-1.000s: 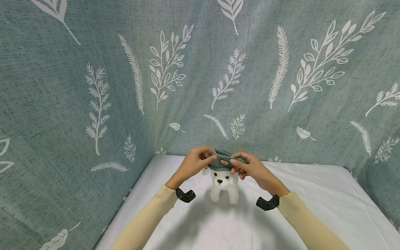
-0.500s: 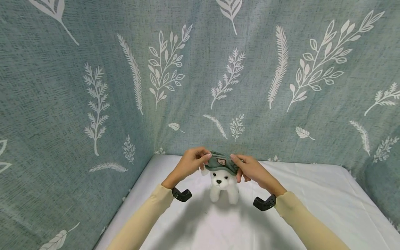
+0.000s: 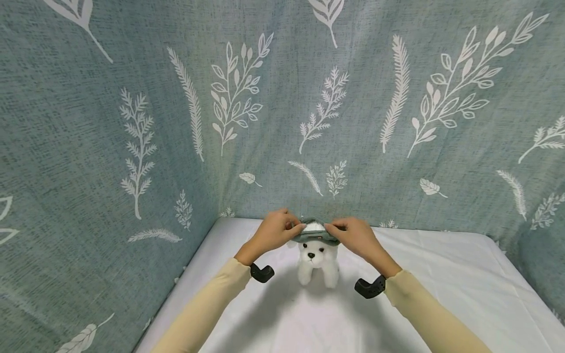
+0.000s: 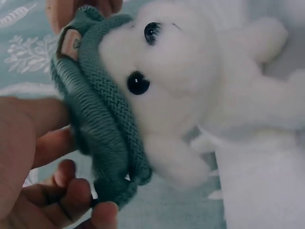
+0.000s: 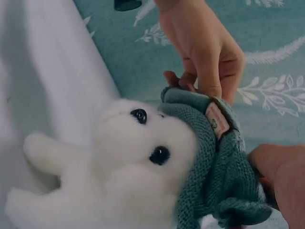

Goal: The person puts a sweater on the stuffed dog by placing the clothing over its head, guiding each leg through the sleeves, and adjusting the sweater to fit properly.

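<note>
no text, number or brand is reading clearly anywhere. a small pinkish patch (image 4: 70,43) is sitting on the green knitted hat (image 4: 97,112) — in both wrist views it is bearing a tiny mark (image 4: 76,44), too blurred to make out — and the head view is showing only a sliver.

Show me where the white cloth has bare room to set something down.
The white cloth is freest between the right sleeve and the curtain. Another patch, partly shadowed, lies in front of the toy dog, between that sleeve and the left sleeve. It is crowded at the dog's head, where the left hand and right hand pinch the hat.
</note>
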A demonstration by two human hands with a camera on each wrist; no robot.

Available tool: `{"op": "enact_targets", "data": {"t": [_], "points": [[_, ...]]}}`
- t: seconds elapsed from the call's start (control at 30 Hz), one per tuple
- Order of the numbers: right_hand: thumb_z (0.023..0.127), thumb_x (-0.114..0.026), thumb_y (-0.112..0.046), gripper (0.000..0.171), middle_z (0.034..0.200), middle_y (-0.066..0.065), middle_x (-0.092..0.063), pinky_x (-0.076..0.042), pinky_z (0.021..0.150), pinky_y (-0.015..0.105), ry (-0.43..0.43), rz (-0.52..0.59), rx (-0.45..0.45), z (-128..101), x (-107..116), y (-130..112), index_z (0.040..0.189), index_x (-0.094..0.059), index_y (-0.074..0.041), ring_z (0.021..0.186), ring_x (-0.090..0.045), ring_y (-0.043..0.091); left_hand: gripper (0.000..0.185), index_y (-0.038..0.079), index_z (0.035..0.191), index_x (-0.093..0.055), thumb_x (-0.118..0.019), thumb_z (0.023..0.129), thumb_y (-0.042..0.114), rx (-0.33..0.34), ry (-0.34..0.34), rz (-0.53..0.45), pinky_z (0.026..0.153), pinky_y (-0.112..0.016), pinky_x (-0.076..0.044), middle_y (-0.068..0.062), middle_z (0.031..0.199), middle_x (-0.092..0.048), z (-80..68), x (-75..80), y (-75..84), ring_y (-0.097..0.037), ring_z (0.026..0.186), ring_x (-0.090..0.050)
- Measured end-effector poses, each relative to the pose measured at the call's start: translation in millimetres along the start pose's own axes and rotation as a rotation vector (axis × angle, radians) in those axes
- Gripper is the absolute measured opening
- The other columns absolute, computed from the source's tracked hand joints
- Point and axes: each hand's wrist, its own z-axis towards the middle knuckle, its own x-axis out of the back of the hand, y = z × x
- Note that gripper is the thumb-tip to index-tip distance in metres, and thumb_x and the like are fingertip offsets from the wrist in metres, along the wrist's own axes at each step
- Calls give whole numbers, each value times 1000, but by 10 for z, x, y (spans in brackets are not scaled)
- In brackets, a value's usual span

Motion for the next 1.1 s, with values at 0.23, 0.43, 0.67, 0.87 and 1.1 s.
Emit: {"op": "enact_targets", "data": {"t": [0.23, 0.43, 0.67, 0.87, 1.1], "points": [[102, -65, -39, 31, 136, 21, -53, -52, 89, 55, -23, -2, 71, 34, -15, -17, 99, -83, -13, 124, -49, 43, 27, 13, 117, -79, -68, 101, 32, 6, -138, 45, 63, -31, -42, -1, 91, -52, 51, 19, 74, -15, 74, -42], [102, -67, -30, 27, 145, 23, -49, -20, 112, 70, -155, 28, 154, 46, -43, 2, 82, -79, -16, 139, -36, 46, 28, 9, 119, -77, -65, 101, 26, 37, -180, 46, 64, -31, -41, -7, 99, -55, 96, 28, 111, -16, 77, -43], [100, -70, -31, 13, 144, 23, -50, -21, 109, 70, -108, -52, 237, 34, -92, -12, 92, -78, -24, 138, -38, 44, 32, 5, 124, -74, -65, 96, 19, 41, -203, 42, 67, -33, -43, -12, 111, -56, 123, 53, 106, -17, 85, -48], [104, -63, -31, 39, 149, 26, -47, -24, 109, 73, -143, -69, 251, 56, -96, -16, 67, -70, -20, 139, -33, 51, 30, 11, 118, -78, -70, 98, 32, 73, -209, 12, 70, -35, -46, -8, 110, -56, 136, 50, 96, -18, 90, -50], [92, -80, -33, 24, 132, 21, -62, -30, 106, 65, -39, -190, 234, 56, -150, -41, 73, -68, -23, 129, -51, 40, 46, 15, 118, -76, -86, 84, 45, 112, -261, 53, 80, -38, -48, -8, 114, -55, 169, 11, 41, -20, 96, -48]]}}
